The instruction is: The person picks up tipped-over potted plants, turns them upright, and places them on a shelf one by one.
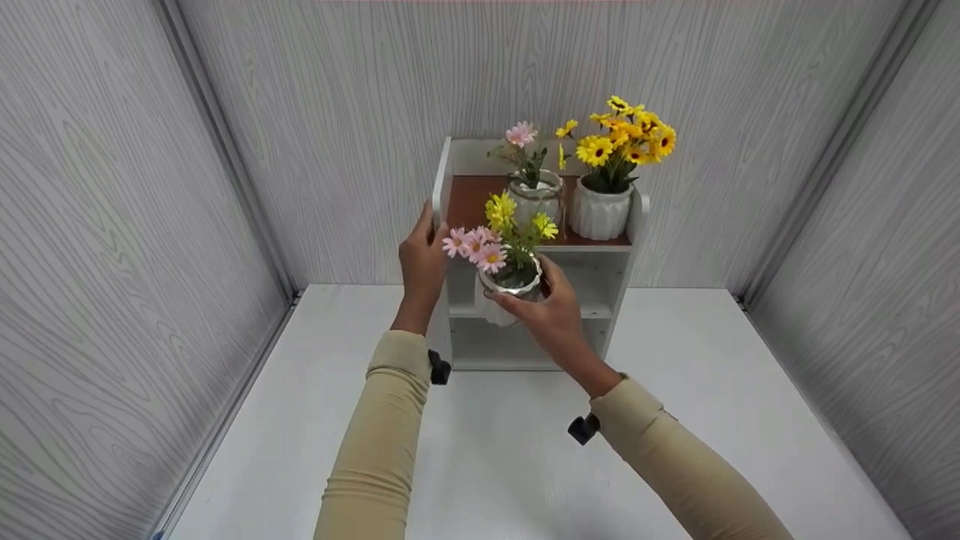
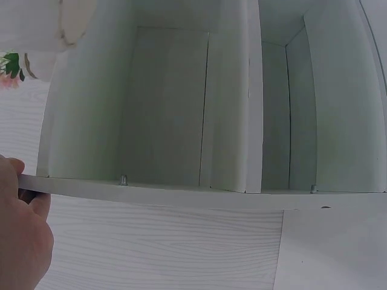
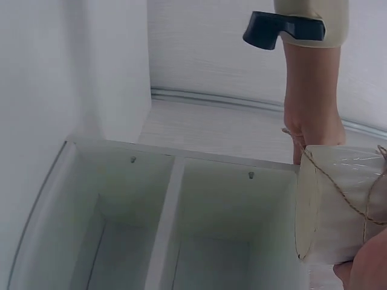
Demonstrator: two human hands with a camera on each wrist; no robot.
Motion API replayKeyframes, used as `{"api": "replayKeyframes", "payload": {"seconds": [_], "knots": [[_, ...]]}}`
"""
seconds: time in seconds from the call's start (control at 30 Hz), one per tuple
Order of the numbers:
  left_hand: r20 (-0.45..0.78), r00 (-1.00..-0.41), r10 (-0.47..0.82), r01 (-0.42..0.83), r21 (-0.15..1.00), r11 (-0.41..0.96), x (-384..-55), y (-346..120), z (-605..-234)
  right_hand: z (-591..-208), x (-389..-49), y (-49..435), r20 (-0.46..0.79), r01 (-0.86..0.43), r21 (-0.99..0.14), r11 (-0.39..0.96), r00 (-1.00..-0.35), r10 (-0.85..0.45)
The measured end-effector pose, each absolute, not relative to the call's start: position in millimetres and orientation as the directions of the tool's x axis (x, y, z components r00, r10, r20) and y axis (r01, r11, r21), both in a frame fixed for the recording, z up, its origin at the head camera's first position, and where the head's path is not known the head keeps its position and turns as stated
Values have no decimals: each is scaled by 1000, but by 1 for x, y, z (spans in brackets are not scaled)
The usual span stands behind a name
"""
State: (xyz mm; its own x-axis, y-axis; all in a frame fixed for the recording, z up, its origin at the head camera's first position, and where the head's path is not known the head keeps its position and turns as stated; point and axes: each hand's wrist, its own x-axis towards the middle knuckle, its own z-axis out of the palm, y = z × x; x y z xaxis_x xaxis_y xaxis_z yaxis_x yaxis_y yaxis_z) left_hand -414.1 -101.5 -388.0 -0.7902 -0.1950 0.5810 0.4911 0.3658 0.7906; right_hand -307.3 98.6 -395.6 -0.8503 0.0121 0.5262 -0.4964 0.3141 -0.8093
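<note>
My right hand (image 1: 555, 311) grips a white flower pot (image 1: 491, 309) with pink and yellow artificial flowers (image 1: 501, 211), holding it up in front of the small white shelf unit (image 1: 502, 352). In the right wrist view, twine runs round this pot (image 3: 338, 205), which is tilted to show its base. My left hand (image 1: 424, 262) holds the unit's left side panel (image 1: 442, 176) near its top front edge. The left wrist view shows the fingers (image 2: 41, 205) and thumb on either side of that panel.
On the unit's brown top stand a white pot with a pink flower (image 1: 536, 196) and a ribbed white pot (image 1: 600, 210) of yellow sunflowers. Below are two compartments split by a shelf board (image 1: 596, 309). A white table (image 1: 510, 457) lies in front; grey wood-grain walls (image 1: 330, 150) enclose it.
</note>
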Motion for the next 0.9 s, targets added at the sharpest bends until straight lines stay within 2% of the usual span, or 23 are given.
{"api": "replayKeyframes", "payload": {"seconds": [0.2, 0.47, 0.77, 0.9], "knots": [[590, -781, -205, 491, 783, 383, -415, -102, -387, -373, -323, 90, 562, -528, -787, 318, -827, 19], [586, -783, -210, 469, 777, 419, -415, -102, -386, -364, -343, 78, 596, -540, -753, 376, -802, 43], [545, -817, -190, 428, 792, 435, -414, -103, -384, -354, -363, 66, 568, -500, -774, 389, -819, 79], [556, -812, -175, 433, 776, 458, -414, -105, -384, -350, -371, 61, 560, -489, -779, 393, -824, 84]]}}
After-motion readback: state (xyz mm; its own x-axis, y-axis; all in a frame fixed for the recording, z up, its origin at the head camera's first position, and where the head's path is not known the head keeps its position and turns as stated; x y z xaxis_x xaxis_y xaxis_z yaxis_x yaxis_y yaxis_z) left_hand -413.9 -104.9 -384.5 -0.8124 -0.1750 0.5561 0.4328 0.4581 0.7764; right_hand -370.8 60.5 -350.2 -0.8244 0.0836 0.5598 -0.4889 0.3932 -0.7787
